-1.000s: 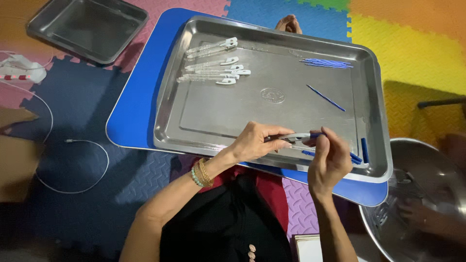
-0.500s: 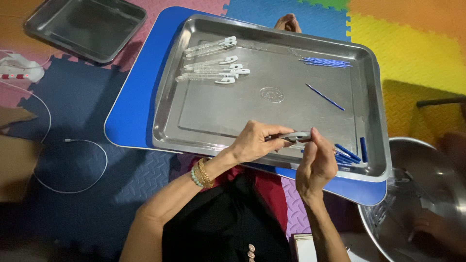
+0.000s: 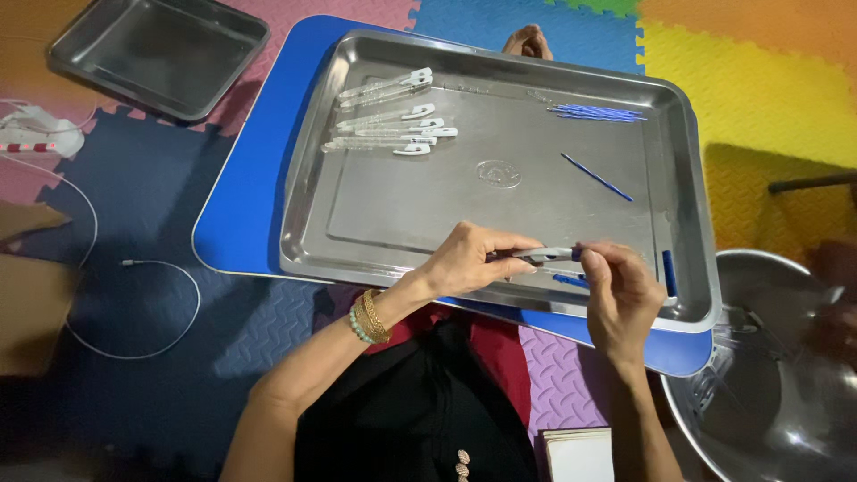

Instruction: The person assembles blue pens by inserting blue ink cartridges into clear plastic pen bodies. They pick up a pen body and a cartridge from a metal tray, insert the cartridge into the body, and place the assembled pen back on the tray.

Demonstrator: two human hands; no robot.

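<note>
Both hands sit over the near edge of the steel tray [image 3: 687,178], towards its near right corner. Left hand [image 3: 469,261] is curled, fingers pinching a small clear tube-like piece [image 3: 546,254] that lies level between the two hands. Right hand [image 3: 618,295] has its fingertips pressed together on the right end of the same piece, where a blue tip [image 3: 577,253] shows; exact contact there is too small to tell. Just beside the right hand, on the tray floor along the near edge, lies a short blue piece [image 3: 568,280], and another blue piece [image 3: 669,272] stands against the right wall. A single thin blue stick [image 3: 596,177] lies diagonally mid-right on the tray, a bundle of thin blue sticks [image 3: 596,113] near the far right corner. A row of clear pieces with white ends [image 3: 388,120] sits at the far left corner. The tray rests on a blue board [image 3: 241,196] over coloured foam mats [image 3: 759,80]. Second, smaller steel tray [image 3: 156,54] well apart at far left, steel bowl [image 3: 777,375] at right, white cable [image 3: 134,295] on the mat at left
</note>
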